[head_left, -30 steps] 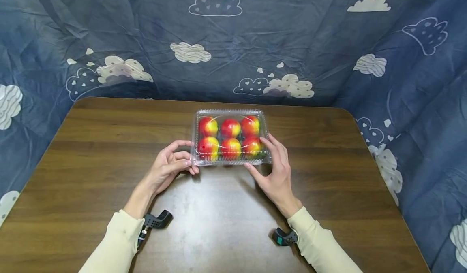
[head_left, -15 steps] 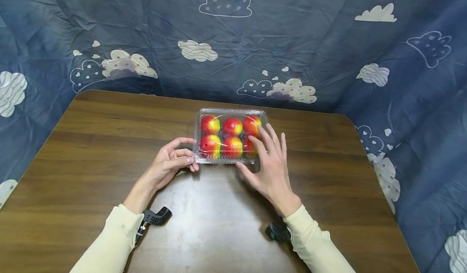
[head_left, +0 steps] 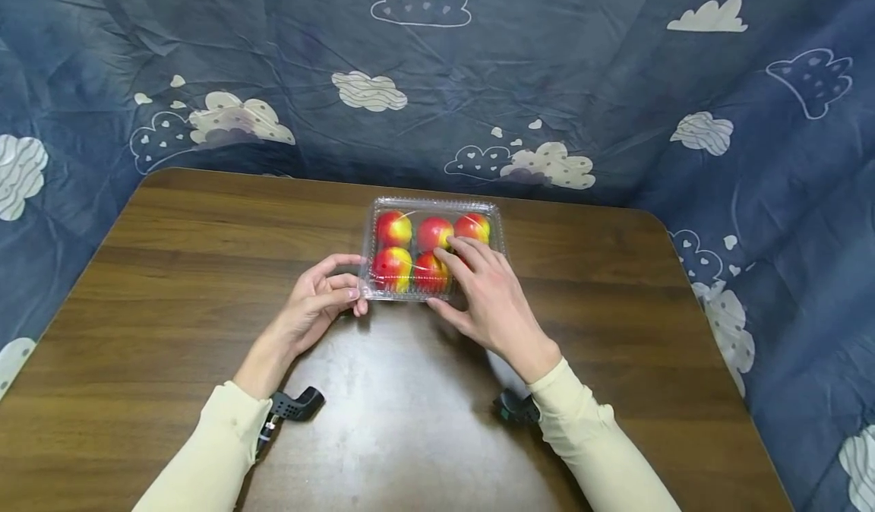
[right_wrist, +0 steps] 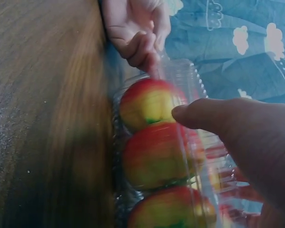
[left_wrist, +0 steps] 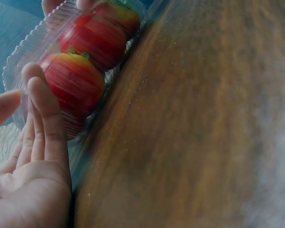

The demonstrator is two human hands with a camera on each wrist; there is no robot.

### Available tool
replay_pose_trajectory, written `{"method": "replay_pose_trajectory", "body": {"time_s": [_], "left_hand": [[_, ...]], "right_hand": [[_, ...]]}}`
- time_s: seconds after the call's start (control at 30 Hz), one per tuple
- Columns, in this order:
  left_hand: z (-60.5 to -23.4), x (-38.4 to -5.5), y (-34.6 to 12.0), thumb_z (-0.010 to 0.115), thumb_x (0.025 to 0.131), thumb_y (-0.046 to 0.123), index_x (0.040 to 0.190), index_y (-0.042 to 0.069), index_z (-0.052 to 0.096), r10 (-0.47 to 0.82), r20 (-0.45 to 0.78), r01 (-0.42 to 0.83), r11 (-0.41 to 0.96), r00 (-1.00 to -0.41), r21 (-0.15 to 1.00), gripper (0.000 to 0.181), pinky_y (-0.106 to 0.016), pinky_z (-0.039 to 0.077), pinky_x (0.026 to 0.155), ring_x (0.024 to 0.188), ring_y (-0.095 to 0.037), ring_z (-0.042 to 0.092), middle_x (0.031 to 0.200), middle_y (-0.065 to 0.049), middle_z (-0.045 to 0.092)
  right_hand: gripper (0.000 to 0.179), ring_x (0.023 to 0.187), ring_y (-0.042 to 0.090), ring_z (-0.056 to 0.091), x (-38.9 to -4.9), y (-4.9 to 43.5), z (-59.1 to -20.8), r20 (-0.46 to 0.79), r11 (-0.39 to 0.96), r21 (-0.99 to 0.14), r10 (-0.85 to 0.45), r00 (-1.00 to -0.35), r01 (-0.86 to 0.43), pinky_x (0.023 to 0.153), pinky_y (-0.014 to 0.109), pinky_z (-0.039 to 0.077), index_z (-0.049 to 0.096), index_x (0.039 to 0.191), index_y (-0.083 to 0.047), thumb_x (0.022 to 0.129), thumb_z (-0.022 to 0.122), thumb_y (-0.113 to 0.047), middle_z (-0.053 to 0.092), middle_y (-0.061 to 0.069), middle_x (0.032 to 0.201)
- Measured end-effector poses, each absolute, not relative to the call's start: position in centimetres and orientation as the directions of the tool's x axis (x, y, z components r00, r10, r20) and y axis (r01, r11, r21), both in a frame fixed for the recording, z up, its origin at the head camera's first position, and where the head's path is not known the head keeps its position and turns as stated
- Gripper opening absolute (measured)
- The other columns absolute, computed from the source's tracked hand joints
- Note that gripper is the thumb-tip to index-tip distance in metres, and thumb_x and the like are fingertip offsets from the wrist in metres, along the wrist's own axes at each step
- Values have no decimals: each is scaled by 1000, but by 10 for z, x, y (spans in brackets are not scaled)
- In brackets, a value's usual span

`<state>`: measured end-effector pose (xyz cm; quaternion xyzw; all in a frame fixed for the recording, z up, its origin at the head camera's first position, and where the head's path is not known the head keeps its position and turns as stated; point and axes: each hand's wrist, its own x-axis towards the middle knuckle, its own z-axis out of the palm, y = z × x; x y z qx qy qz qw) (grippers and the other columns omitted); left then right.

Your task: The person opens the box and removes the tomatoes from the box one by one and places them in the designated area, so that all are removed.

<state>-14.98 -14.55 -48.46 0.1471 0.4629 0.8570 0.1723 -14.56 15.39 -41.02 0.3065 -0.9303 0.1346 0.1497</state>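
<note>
A clear plastic clamshell box (head_left: 403, 296) with its lid down lies on the brown wooden table, with several red-and-yellow apples (head_left: 394, 229) inside. My left hand (head_left: 314, 311) pinches the box's front left corner, thumb in front and index finger along the left side. Over the lid's right front part lies my right hand (head_left: 488, 295), fingers spread and loosely bent on top. Its thumb (right_wrist: 194, 114) is right at the front rim in the right wrist view. The right hand hides the front right apple in the head view.
The wooden table (head_left: 205, 269) extends on both sides and in front of the box. A blue curtain with white clouds (head_left: 369, 91) hangs behind its far edge. Black wrist devices (head_left: 297, 406) sit below each hand.
My right hand has moved from the box's right edge leftward over the lid, its thumb travelling along the front rim. The left hand stays at its corner.
</note>
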Motion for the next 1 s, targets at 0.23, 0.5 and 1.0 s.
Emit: {"method": "replay_pose_trajectory", "body": {"time_s": [0.23,0.5,1.0], "left_hand": [[-484,-149,-149,50,100,-14,143,-1,47,409,82,-157,-518,-909,841,45,-29,60,73,73,-21,69,95,-9,72],[-483,-148,-150,50,101,-15,140,-1,48,413,70,-174,-525,-908,833,42,-30,63,79,79,-21,72,98,-10,73],[-486,-151,-144,47,99,-19,114,0,58,409,102,-145,-529,-907,836,27,-25,59,72,76,-17,69,94,-9,73]], "right_hand": [[71,137,32,52,-150,150,-417,411,757,-173,-526,-744,-630,105,53,49,64,143,-12,87,84,-50,60,13,146],[72,135,32,53,-151,149,-423,445,754,-193,-503,-741,-628,106,53,49,65,141,-12,85,86,-51,62,14,144],[70,132,32,54,-151,149,-424,442,765,-190,-493,-750,-615,105,52,49,67,140,-11,85,86,-50,62,14,143]]}}
